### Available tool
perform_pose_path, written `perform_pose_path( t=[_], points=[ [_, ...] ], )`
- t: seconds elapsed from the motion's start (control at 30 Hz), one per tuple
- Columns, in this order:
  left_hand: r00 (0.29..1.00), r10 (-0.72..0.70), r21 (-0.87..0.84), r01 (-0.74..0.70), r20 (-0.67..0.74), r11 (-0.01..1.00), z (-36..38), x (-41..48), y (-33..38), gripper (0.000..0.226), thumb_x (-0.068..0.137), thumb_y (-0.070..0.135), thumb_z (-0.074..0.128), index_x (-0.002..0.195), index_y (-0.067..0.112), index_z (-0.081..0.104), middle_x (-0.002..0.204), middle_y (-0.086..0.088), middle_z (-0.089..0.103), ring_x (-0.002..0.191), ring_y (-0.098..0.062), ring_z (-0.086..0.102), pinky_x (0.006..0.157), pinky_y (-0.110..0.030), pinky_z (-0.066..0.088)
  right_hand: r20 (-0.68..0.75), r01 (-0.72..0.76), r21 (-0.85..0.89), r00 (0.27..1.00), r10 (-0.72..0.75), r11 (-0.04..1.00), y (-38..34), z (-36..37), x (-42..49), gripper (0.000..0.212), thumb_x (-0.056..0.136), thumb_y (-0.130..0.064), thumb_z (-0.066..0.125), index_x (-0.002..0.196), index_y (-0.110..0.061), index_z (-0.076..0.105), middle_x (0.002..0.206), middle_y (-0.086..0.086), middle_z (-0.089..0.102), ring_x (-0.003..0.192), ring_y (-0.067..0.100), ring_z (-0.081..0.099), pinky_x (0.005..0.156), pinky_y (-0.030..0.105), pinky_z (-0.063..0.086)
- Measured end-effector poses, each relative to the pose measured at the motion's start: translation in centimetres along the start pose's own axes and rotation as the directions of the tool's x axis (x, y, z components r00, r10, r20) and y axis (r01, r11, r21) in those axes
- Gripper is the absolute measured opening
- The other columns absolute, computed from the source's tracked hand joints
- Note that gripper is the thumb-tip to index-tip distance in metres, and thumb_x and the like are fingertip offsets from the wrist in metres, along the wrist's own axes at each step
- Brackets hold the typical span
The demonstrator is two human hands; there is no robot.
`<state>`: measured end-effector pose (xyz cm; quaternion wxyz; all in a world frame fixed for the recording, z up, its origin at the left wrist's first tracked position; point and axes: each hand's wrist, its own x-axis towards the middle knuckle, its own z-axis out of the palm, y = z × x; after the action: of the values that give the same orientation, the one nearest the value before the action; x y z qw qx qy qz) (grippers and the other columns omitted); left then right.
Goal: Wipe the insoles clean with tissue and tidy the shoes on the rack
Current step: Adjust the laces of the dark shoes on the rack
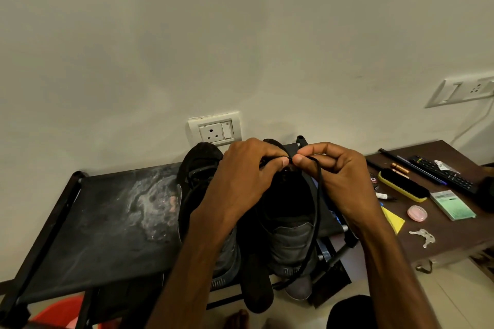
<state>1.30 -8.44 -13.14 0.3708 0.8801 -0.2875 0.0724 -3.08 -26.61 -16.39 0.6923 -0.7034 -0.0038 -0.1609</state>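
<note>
Black sneakers (288,235) sit side by side on the dusty fabric top of the shoe rack (107,222), toes up against the wall. The left hand (240,171) and right hand (336,176) are both over the right-side shoe. Each grip is a tight pinch on the black lace (318,195), which trails down from the right hand along the shoe. What looks like a dark insole (256,288) pokes out below, between the pair. Just right of the rack, the brown counter (454,238) has a yellow-backed brush (403,187), a remote (443,173) and keys (425,236).
</note>
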Motion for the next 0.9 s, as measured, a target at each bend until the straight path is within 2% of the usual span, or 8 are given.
perform_pose_path(
  t=[0.13, 0.23, 0.3, 0.43, 0.53, 0.63, 0.8, 0.9],
  points=[
    [1.000, -0.011, 0.007, 0.011, -0.016, 1.000, 0.1, 0.1, -0.3, 0.017, 0.098, 0.028, 0.064, 0.101, 0.028, 0.081, 0.094, 0.016, 0.077, 0.089, -0.001, 0.068, 0.085, -0.028, 0.055, -0.039, 0.045, -0.090, 0.998, -0.049, 0.995, -0.1, -0.5, -0.1, 0.017, 0.084, -0.011, 0.078, 0.100, -0.004, 0.077, 0.090, 0.006, 0.079, 0.088, 0.022, 0.077, 0.086, 0.033, 0.061],
    [0.998, -0.041, -0.042, 0.039, -0.041, 0.998, 0.1, 0.0, -0.4, 0.018, 0.097, 0.025, 0.065, 0.106, 0.029, 0.080, 0.101, 0.016, 0.077, 0.092, 0.000, 0.068, 0.088, -0.028, 0.056, -0.099, 0.079, -0.136, 0.991, -0.093, 0.988, -0.2, -1.1, -0.1, 0.015, 0.085, -0.013, 0.078, 0.100, -0.009, 0.079, 0.089, 0.002, 0.079, 0.085, 0.018, 0.076, 0.079, 0.028, 0.061],
    [0.996, -0.068, -0.045, 0.066, -0.052, 0.997, 0.2, 0.0, -0.5, 0.018, 0.097, 0.025, 0.065, 0.107, 0.030, 0.080, 0.103, 0.018, 0.076, 0.092, 0.001, 0.068, 0.088, -0.032, 0.057, -0.129, 0.047, -0.080, 0.990, -0.057, 0.996, -0.2, -1.1, -0.1, 0.015, 0.086, -0.013, 0.077, 0.100, -0.008, 0.079, 0.086, 0.005, 0.079, 0.078, 0.015, 0.074, 0.073, 0.024, 0.059],
    [0.998, -0.069, -0.032, 0.069, -0.009, 0.997, 0.2, 0.0, -0.6, 0.021, 0.096, 0.026, 0.064, 0.110, 0.032, 0.078, 0.109, 0.020, 0.074, 0.105, 0.001, 0.066, 0.095, -0.035, 0.055, -0.142, -0.030, 0.050, 0.989, 0.037, 0.998, -0.5, -0.8, -0.2, 0.016, 0.092, -0.010, 0.070, 0.105, -0.003, 0.075, 0.088, 0.013, 0.077, 0.076, 0.020, 0.072, 0.069, 0.026, 0.058],
    [0.998, -0.055, -0.008, 0.055, 0.015, 0.998, 0.1, -0.2, -0.5, 0.023, 0.095, 0.033, 0.066, 0.115, 0.035, 0.076, 0.113, 0.019, 0.073, 0.106, 0.000, 0.065, 0.094, -0.037, 0.055, -0.117, -0.082, 0.175, 0.988, 0.104, 0.981, -1.1, -0.4, -0.3, 0.018, 0.093, -0.010, 0.066, 0.109, -0.003, 0.073, 0.094, 0.015, 0.077, 0.083, 0.022, 0.073, 0.073, 0.026, 0.060],
    [0.999, -0.047, 0.039, 0.047, -0.007, 0.998, 0.1, -0.3, -0.2, 0.022, 0.093, 0.036, 0.069, 0.114, 0.037, 0.076, 0.106, 0.018, 0.075, 0.099, -0.004, 0.066, 0.088, -0.039, 0.056, -0.088, -0.128, 0.264, 0.984, 0.156, 0.956, -1.5, 0.0, -0.3, 0.020, 0.093, -0.010, 0.065, 0.112, -0.004, 0.071, 0.101, 0.016, 0.077, 0.088, 0.023, 0.074, 0.079, 0.028, 0.062],
    [0.995, -0.064, 0.085, 0.070, -0.078, 0.994, 0.2, -0.2, -0.1, 0.021, 0.091, 0.038, 0.073, 0.112, 0.036, 0.077, 0.109, 0.016, 0.074, 0.106, -0.006, 0.063, 0.093, -0.038, 0.054, -0.026, -0.229, 0.494, 0.960, 0.278, 0.839, -1.9, -0.3, -0.3, 0.023, 0.094, -0.002, 0.058, 0.113, -0.008, 0.070, 0.107, 0.013, 0.076, 0.096, 0.021, 0.075, 0.080, 0.025, 0.061],
    [0.994, -0.068, 0.077, 0.075, -0.091, 0.994, 0.2, -0.2, -0.2, 0.022, 0.090, 0.038, 0.073, 0.111, 0.036, 0.078, 0.109, 0.016, 0.075, 0.106, -0.006, 0.064, 0.094, -0.040, 0.054, 0.004, -0.251, 0.623, 0.948, 0.317, 0.741, -2.0, -0.9, -0.3, 0.028, 0.098, 0.001, 0.047, 0.116, -0.005, 0.067, 0.117, 0.015, 0.074, 0.107, 0.022, 0.073, 0.079, 0.023, 0.060]
  ],
)
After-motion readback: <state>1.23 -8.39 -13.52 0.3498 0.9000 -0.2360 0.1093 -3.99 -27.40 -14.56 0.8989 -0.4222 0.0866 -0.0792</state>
